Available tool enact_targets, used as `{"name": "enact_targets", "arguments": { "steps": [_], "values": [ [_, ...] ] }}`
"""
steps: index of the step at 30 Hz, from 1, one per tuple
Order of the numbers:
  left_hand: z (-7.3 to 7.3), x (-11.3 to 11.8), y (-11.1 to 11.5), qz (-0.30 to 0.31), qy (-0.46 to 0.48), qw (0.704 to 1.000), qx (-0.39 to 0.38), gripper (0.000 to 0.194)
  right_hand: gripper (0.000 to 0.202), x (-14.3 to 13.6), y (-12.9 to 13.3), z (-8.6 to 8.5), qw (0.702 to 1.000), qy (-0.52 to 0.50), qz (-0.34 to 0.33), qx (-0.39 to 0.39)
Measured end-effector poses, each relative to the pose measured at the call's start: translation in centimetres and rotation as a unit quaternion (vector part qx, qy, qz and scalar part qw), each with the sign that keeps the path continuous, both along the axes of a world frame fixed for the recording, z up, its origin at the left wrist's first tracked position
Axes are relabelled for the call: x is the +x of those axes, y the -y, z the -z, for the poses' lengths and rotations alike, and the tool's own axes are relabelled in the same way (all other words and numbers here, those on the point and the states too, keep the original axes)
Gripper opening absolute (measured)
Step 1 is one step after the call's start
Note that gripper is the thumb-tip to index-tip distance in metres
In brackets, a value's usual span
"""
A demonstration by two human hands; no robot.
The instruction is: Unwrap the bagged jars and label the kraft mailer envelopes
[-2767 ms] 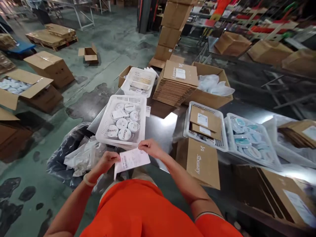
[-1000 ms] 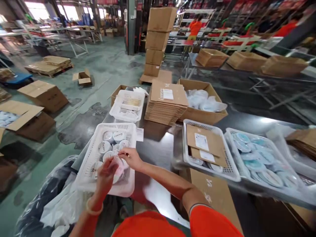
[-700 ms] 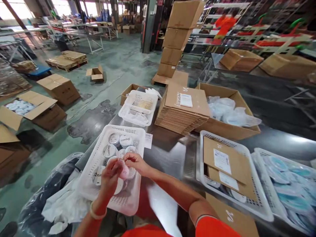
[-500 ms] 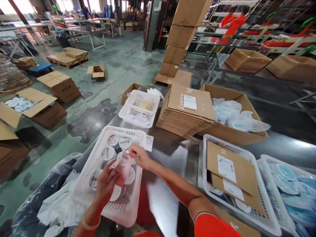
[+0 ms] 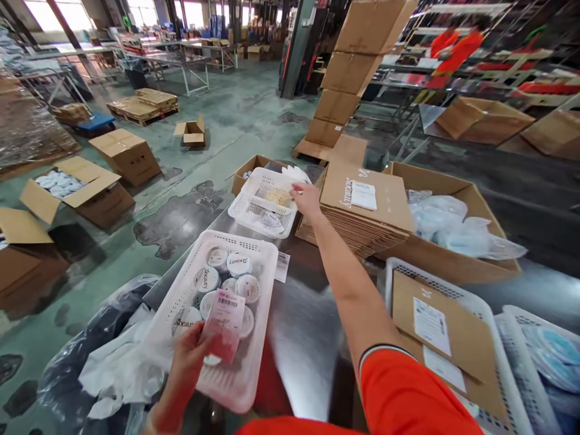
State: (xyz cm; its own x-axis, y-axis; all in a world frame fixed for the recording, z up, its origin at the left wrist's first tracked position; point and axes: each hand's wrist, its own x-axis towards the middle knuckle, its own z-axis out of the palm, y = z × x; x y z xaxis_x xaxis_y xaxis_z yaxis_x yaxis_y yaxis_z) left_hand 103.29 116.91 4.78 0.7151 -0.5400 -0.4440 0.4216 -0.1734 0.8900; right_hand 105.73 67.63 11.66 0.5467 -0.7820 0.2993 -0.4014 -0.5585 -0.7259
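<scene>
My left hand is closed on the lower left edge of a pink packet with a barcode at its top. The packet is held over a white plastic basket of round lidded jars, some with black lettering on the lids. Reaching forward, my right hand is at the right rim of a farther white basket. Its fingers are curled together; whatever is between them is too small to name. A small inner basket with yellowish contents and some clear plastic bags lie in that farther basket.
Flattened cartons are stacked right of my right hand. Behind them stands an open carton of plastic bags. A basket with brown cardboard is at the right. A dark-lined bin with white sheets stands at lower left.
My right hand has left the pink packet and moved forward to the farther basket. My left hand keeps the packet, now lower and flatter to view. The camera has turned slightly left.
</scene>
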Motion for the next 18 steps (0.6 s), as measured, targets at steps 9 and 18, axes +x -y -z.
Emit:
{"name": "enact_targets", "arguments": {
  "steps": [9,18],
  "values": [
    [-2.6,-4.5,1.9,0.041,-0.017,0.997,-0.069,0.051,0.057,-21.1,-28.1,2.3,0.874,0.054,-0.181,0.448],
    [-0.7,-12.4,-3.2,0.244,0.060,0.966,-0.064,0.049,0.045,-35.0,-39.1,2.8,0.918,0.203,0.167,0.296]
  ]
}}
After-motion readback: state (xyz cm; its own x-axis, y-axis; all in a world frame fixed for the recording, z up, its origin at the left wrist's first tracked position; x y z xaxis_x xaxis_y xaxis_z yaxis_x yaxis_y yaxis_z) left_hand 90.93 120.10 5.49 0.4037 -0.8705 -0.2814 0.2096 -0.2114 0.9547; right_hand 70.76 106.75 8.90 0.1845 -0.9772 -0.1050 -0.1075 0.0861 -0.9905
